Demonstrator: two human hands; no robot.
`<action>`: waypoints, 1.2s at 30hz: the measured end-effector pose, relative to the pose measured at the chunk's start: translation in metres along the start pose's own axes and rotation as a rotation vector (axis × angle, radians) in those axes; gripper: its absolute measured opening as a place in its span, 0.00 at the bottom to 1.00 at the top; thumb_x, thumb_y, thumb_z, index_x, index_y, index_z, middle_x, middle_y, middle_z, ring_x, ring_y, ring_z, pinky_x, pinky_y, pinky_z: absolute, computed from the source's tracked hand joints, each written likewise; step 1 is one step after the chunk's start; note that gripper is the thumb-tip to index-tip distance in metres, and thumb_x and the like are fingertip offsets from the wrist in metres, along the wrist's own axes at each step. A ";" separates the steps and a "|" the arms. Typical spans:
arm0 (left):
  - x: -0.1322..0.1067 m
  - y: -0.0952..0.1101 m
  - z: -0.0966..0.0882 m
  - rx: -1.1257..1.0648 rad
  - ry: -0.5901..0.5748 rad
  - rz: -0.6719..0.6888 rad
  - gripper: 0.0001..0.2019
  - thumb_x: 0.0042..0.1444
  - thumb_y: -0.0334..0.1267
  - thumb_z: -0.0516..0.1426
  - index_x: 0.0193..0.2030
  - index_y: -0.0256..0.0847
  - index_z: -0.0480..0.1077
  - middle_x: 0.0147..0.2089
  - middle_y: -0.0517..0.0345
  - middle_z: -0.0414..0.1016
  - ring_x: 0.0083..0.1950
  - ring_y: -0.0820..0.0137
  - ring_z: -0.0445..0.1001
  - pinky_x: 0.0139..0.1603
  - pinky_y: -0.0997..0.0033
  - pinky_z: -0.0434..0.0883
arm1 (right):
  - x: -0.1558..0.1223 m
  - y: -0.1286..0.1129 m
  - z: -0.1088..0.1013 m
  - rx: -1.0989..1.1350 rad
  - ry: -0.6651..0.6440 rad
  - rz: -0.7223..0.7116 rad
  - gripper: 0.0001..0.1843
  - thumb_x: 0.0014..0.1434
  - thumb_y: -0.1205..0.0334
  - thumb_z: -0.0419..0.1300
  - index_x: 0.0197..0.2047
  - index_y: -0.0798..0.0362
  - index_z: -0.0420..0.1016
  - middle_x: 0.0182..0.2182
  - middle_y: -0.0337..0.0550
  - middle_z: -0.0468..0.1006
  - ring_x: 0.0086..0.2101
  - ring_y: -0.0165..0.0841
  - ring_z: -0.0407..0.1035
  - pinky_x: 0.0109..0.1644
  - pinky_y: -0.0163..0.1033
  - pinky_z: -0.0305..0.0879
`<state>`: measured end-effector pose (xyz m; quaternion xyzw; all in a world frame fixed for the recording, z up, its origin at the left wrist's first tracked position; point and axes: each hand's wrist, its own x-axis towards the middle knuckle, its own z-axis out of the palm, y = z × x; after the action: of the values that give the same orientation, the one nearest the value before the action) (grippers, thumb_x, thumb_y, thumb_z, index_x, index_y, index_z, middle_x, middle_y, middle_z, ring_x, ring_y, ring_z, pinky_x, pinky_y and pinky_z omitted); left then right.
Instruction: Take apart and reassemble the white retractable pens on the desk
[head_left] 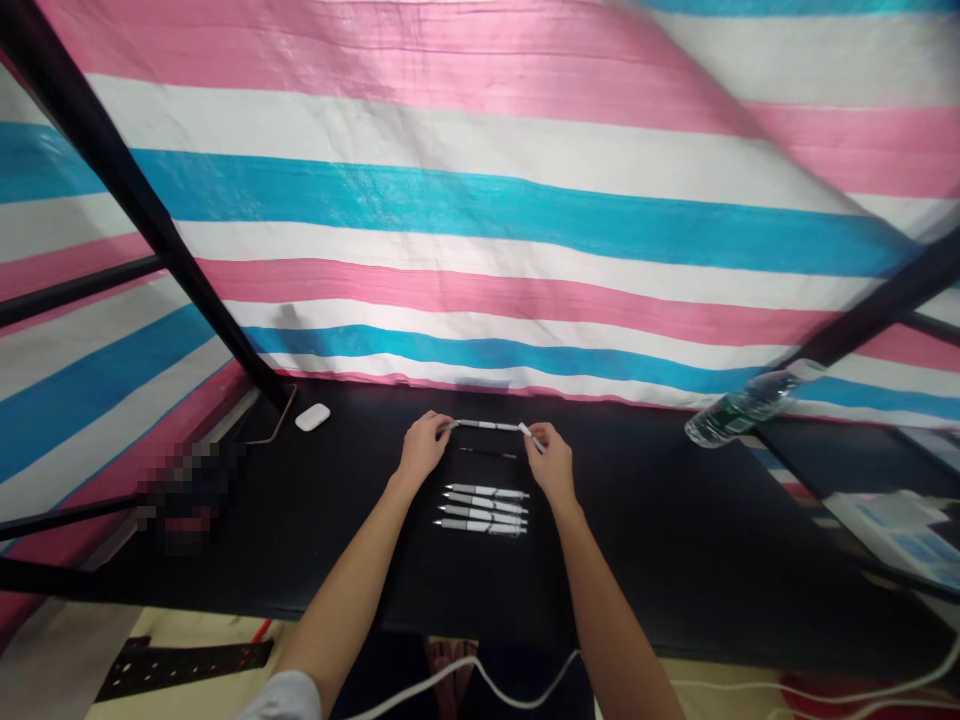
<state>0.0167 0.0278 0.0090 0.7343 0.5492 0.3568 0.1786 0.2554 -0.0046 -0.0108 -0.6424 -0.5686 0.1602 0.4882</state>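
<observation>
My left hand [424, 447] is closed, its fingertips pinching a small grey pen piece [450, 426]. In a pinch too, my right hand [550, 459] grips a short white-and-grey pen piece [535, 438]. Between my fingertips a white-and-grey pen barrel [487, 425] lies lengthwise on the black table [337, 560]; whether either hand touches it I cannot tell. A thin dark pen refill [487, 453] lies just nearer to me. Closer still are several white pens with grey grips [484, 508], side by side in a stack of rows, tips pointing left.
A white computer mouse [312, 416] sits at the back left. At the right a clear plastic bottle [739, 408] stands near the table's edge. Black frame bars [169, 245] and a striped sheet [480, 240] enclose the table. A white cable [480, 665] crosses below the front edge.
</observation>
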 end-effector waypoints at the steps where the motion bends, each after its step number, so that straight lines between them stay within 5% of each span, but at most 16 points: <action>1: 0.000 -0.001 0.001 0.068 -0.011 0.008 0.09 0.56 0.31 0.56 0.40 0.42 0.76 0.40 0.52 0.74 0.41 0.64 0.72 0.43 0.65 0.68 | 0.000 0.002 0.000 -0.053 -0.017 -0.032 0.06 0.53 0.60 0.56 0.34 0.51 0.72 0.29 0.42 0.74 0.32 0.35 0.67 0.40 0.40 0.63; 5: 0.001 -0.007 0.006 0.225 -0.065 0.048 0.09 0.57 0.31 0.55 0.40 0.41 0.77 0.38 0.51 0.73 0.44 0.61 0.69 0.45 0.63 0.66 | -0.001 0.009 0.004 -0.239 -0.084 -0.139 0.06 0.54 0.63 0.55 0.31 0.52 0.73 0.29 0.44 0.71 0.32 0.36 0.65 0.39 0.39 0.60; 13: 0.002 -0.013 0.008 0.230 -0.095 0.064 0.10 0.54 0.31 0.58 0.43 0.42 0.76 0.41 0.51 0.74 0.45 0.61 0.68 0.47 0.62 0.65 | -0.005 0.012 0.006 -0.470 -0.053 -0.114 0.07 0.54 0.64 0.59 0.36 0.51 0.77 0.32 0.46 0.71 0.36 0.38 0.62 0.39 0.40 0.52; 24: 0.002 -0.007 0.003 0.182 -0.039 0.140 0.09 0.54 0.31 0.57 0.40 0.42 0.76 0.41 0.51 0.73 0.46 0.61 0.67 0.49 0.59 0.68 | -0.005 0.011 0.006 -0.449 -0.018 -0.108 0.08 0.54 0.62 0.59 0.38 0.51 0.77 0.34 0.46 0.73 0.37 0.40 0.63 0.40 0.41 0.53; 30: 0.000 0.003 0.001 0.110 -0.089 0.298 0.05 0.53 0.33 0.59 0.35 0.42 0.76 0.52 0.50 0.69 0.58 0.58 0.62 0.59 0.54 0.63 | -0.003 -0.004 -0.001 -0.280 0.053 -0.268 0.07 0.56 0.64 0.57 0.37 0.52 0.76 0.35 0.47 0.71 0.39 0.39 0.61 0.45 0.43 0.59; 33: -0.002 0.004 0.002 0.134 -0.140 0.317 0.03 0.50 0.34 0.61 0.33 0.43 0.76 0.56 0.51 0.66 0.62 0.56 0.59 0.63 0.51 0.59 | -0.004 -0.015 -0.004 -0.266 -0.004 -0.329 0.07 0.58 0.64 0.56 0.34 0.51 0.75 0.35 0.46 0.70 0.39 0.39 0.61 0.46 0.43 0.61; 36: -0.003 0.003 0.002 0.146 -0.166 0.302 0.03 0.49 0.33 0.62 0.32 0.43 0.76 0.57 0.51 0.66 0.63 0.55 0.57 0.64 0.50 0.58 | -0.007 -0.020 -0.003 -0.243 -0.197 -0.344 0.07 0.57 0.65 0.56 0.34 0.50 0.75 0.34 0.45 0.70 0.39 0.39 0.62 0.45 0.43 0.62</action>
<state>0.0203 0.0243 0.0086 0.8464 0.4403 0.2771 0.1140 0.2442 -0.0147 0.0042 -0.5714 -0.7298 0.0669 0.3693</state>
